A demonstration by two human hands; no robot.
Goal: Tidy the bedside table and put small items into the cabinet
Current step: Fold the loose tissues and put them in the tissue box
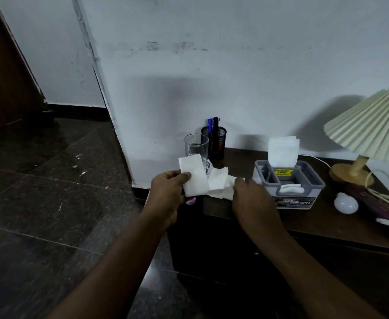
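My left hand pinches a folded white tissue above the left end of the dark wooden bedside table. More loose white tissues lie crumpled on the table beside it. My right hand reaches onto them, its fingertips curled over their right edge. A small pale purple thing shows under my left hand; what it is cannot be told. The cabinet front below the tabletop is dark and its details are hard to see.
A clear drinking glass and a black mesh pen holder stand at the back left. A grey tissue box sits mid-table. A white bulb, a pleated lamp and a purple item lie right.
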